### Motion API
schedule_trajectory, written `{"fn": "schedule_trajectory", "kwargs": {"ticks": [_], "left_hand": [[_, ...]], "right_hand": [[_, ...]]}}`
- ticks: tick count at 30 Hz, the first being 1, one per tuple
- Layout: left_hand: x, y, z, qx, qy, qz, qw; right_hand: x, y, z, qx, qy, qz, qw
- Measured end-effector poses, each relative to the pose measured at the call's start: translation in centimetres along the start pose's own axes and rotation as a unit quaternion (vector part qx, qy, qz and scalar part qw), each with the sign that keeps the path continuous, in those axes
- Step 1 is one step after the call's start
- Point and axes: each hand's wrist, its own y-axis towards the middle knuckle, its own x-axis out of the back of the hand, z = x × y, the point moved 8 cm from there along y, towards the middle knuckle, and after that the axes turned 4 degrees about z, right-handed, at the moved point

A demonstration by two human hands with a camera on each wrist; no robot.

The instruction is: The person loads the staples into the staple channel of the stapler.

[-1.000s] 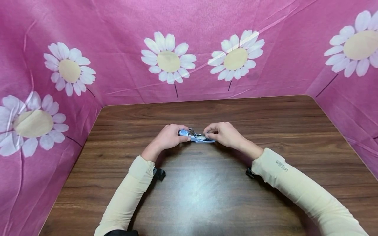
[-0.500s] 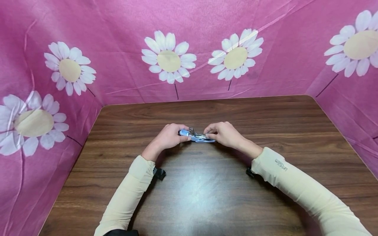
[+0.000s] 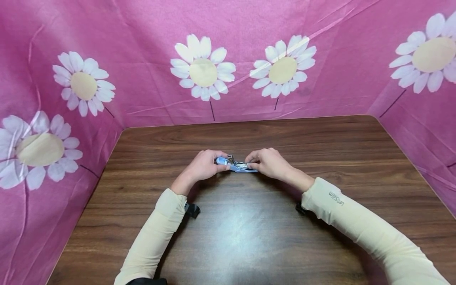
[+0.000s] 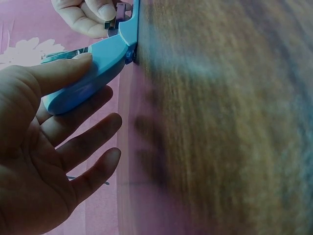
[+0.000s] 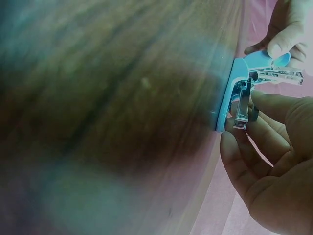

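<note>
A pink fabric backdrop (image 3: 149,35) printed with white daisies (image 3: 203,72) rises behind and along both sides of a dark wood-grain table (image 3: 246,229). Glare makes a pale patch on the tabletop, nearer the person than the work.

A light-blue stapler (image 3: 238,168) lies between the two hands, toward the far part of the table, its base along the tabletop. It is opened up: the blue cover (image 4: 105,55) tilts away from the base on the left, and bare metal shows at the middle. The right wrist view shows a metal channel (image 5: 242,107) above the base and a second metal strip (image 5: 281,75) on the cover's side.

The left hand (image 3: 204,165) pinches the cover, thumb on one face and forefinger on the other, while its remaining fingers spread loosely apart. The right hand (image 3: 272,163) has thumb and fingers closed about the other end, at the channel and the base tip; a small dark part (image 5: 254,114) sits by its thumb, too unclear to name.

Cream sleeves (image 3: 153,233) cover both forearms, the right one bearing dark lettering. A black device (image 3: 192,210) shows below the left cuff, another below the right.
</note>
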Motion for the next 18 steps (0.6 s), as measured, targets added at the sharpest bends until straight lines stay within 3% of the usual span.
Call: {"fn": "schedule_trajectory", "kwargs": {"ticks": [18], "left_hand": [[-0.01,0.02,-0.02,0.001,0.001,-0.001,1.0]], "right_hand": [[-0.03,0.05,0.25,0.0,-0.017,-0.002,1.0]]}}
